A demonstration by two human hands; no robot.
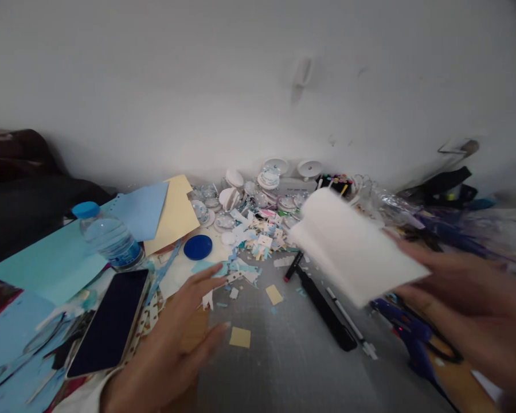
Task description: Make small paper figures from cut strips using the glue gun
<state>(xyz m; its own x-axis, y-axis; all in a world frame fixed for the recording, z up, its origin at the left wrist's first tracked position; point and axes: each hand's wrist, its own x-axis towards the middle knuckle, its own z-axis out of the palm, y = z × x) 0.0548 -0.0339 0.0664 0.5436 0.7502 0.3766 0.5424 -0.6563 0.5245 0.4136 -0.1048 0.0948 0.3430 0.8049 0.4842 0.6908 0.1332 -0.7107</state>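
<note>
My right hand [468, 310] is at the right, blurred by motion, and grips a folded white sheet of paper [352, 249] that juts up and left over the table. My left hand [172, 350] hovers low at the centre-left with its fingers spread and nothing in it. It is nearest to a small yellow paper square [239, 337] and a brown card [193, 332] beneath it. A dark phone [109, 321] lies just left of that hand.
A water bottle with a blue cap [107, 235] lies on blue [47, 264] and cream sheets [176, 215]. Paper scraps [253, 241], white round pieces [275, 172], a blue lid [198, 247], a black marker [322, 307] and a blue glue gun [408, 335] litter the grey table against a white wall.
</note>
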